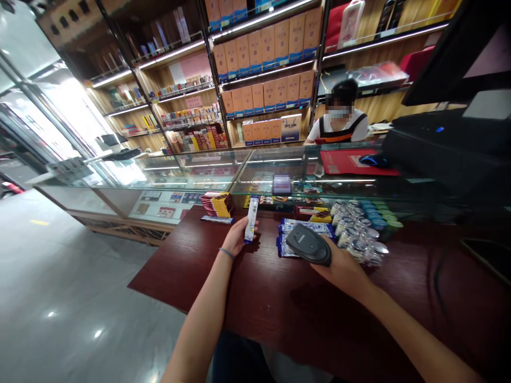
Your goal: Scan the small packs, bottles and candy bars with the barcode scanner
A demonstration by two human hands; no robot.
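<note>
My left hand (236, 238) is closed around a slim white and blue packet (252, 218), held upright over the dark red counter (279, 303). A thin band circles that wrist. My right hand (339, 266) grips a black handheld barcode scanner (308, 244), its head pointing left toward the packet. Blue and white wrapped packs (305, 227) lie just behind the scanner. A cluster of small clear jars with silver lids (355, 234) stands to the right of my right hand.
A stack of red and yellow bars (217, 205) sits at the counter's far left. Behind it runs a glass display case (239, 175). A masked person (340, 122) sits beyond it before shelves of orange boxes (267, 53). A black monitor (451, 133) stands at right.
</note>
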